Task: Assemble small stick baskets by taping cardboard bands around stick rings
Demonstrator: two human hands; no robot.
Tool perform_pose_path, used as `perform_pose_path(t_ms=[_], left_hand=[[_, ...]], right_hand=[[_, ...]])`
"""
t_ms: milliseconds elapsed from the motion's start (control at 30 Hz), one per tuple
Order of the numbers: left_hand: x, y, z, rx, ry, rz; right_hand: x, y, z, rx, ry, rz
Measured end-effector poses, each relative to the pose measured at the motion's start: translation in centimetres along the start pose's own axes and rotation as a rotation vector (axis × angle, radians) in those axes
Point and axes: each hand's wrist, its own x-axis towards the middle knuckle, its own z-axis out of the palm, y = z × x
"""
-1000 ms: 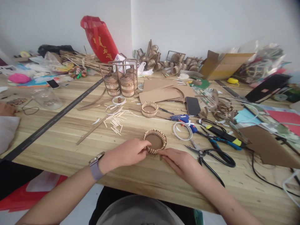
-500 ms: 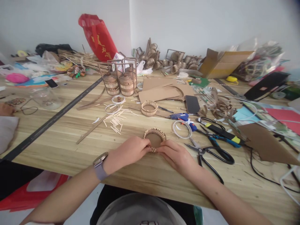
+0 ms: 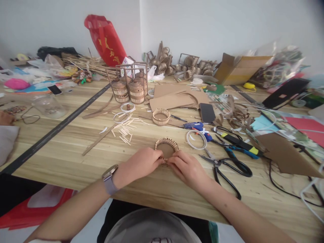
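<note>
A small round basket (image 3: 167, 141) made of short wooden sticks set upright around a brown cardboard base lies near the table's front edge. My left hand (image 3: 148, 162), with a watch on the wrist, pinches its near rim from the left. From the right, my right hand (image 3: 186, 167) pinches the same rim, the two sets of fingertips almost meeting. The fingertips hide part of the near wall. Behind it stands a similar stick basket (image 3: 161, 117). Loose short wooden sticks (image 3: 125, 131) lie scattered to the left.
To the right lie a roll of tape (image 3: 196, 139), black-handled scissors (image 3: 222, 165), a blue glue gun (image 3: 196, 126) and a utility knife (image 3: 238, 143). Finished lidded baskets (image 3: 129, 87) stand farther back. Another person's hand (image 3: 6, 118) shows at the far left.
My two hands have drawn slightly closer together on the near rim, the right hand shifting a little left. The other things stay in place.
</note>
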Motion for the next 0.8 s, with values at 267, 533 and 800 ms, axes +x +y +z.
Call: perform_pose_path(t_ms=[267, 533, 800], left_hand=[[-0.1, 0.4, -0.5, -0.033, -0.021, -0.019], [0.2, -0.1, -1.0, -0.016, 0.035, -0.071], [0.7, 0.1, -0.5, 0.328, 0.193, -0.145]], right_hand=[[-0.3, 0.0, 0.5, -0.046, 0.022, 0.010], [-0.7, 1.1, 0.1, -0.143, 0.015, -0.058], [0.6, 2.5, -2.1, 0.031, 0.322, 0.064]])
